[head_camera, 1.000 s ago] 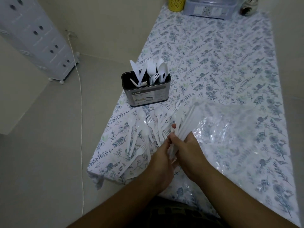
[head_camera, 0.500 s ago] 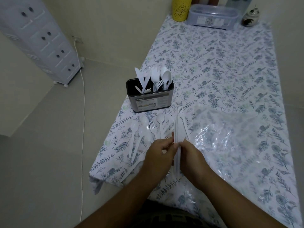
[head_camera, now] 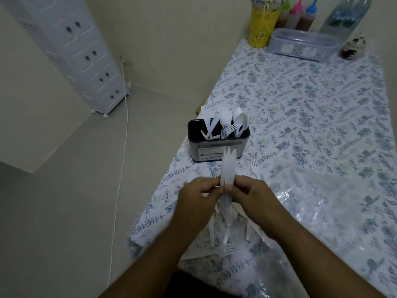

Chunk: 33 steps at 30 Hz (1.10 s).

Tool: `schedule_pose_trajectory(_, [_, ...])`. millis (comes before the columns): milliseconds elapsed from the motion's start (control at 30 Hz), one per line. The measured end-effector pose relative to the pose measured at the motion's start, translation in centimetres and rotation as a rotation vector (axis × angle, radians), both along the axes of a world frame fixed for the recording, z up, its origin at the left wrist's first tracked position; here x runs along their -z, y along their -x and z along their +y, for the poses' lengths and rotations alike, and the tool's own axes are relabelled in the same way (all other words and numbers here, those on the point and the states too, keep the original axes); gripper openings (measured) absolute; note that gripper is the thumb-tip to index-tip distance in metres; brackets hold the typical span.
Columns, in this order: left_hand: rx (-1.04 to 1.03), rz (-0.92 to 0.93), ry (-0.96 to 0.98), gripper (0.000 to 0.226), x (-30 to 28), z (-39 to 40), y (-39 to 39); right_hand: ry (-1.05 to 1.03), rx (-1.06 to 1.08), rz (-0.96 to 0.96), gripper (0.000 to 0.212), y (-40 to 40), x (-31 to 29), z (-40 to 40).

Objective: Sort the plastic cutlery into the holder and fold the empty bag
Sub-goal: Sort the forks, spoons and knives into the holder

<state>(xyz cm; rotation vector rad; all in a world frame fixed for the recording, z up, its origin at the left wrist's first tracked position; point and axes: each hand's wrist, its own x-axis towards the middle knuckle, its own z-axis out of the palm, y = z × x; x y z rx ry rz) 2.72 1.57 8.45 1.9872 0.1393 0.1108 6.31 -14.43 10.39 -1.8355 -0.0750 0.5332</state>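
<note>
Pinching upright knives (head_camera: 228, 168), left hand (head_camera: 197, 196) and right hand (head_camera: 250, 195).

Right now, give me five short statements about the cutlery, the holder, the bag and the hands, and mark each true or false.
1. Both hands, left hand and right hand, hold a bundle of white plastic knives. True.
2. The holder is empty. False: knives, forks and spoons stand in it.
3. Loose forks lie on the tablecloth near the hands. True.
4. The clear bag is folded small. False: it lies spread open.
5. The holder lies tipped over. False: it stands upright.
</note>
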Motion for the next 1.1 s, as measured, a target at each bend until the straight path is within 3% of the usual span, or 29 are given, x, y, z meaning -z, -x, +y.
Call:
schedule_pose_trajectory(233, [-0.020,-0.229,0.075,0.027,-8.6,6.1,-8.5,-0.122,0.006,-0.326,0.018,-9.5,-6.7,5.9])
schedule_pose_trajectory(333, [-0.014,-0.288,0.103,0.027,-10.0,8.0,-12.0,-0.187,0.030,-0.382,0.020,-13.2,-7.7,8.0])
schedule_pose_trajectory(533, [-0.061,-0.265,0.120,0.026,-5.2,9.5,-15.4,-0.174,0.076,-0.317,0.021,-16.2,-3.8,9.6])
schedule_pose_trajectory(733, [-0.077,-0.145,0.147,0.023,-0.9,9.2,-14.8,0.118,-0.036,-0.275,0.020,-15.7,-1.4,9.9])
schedule_pose_trajectory(833, [-0.070,-0.090,0.012,0.023,-0.2,9.3,-14.4,0.397,-0.206,-0.327,0.023,-16.0,-2.4,10.0])
schedule_pose_trajectory(933, [-0.044,-0.094,-0.274,0.017,-0.2,9.6,-14.4,0.514,-0.255,-0.331,0.022,-15.9,-3.5,9.7])
schedule_pose_trajectory(1033, [-0.016,-0.089,-0.577,0.016,-0.5,9.9,-14.4,0.611,-0.230,-0.360,0.031,-15.2,-4.0,9.2])
schedule_pose_trajectory(1100, [-0.031,-0.012,-0.633,0.025,-0.3,10.0,-14.0,0.580,-0.116,-0.380,0.036,-14.5,-4.3,8.5])
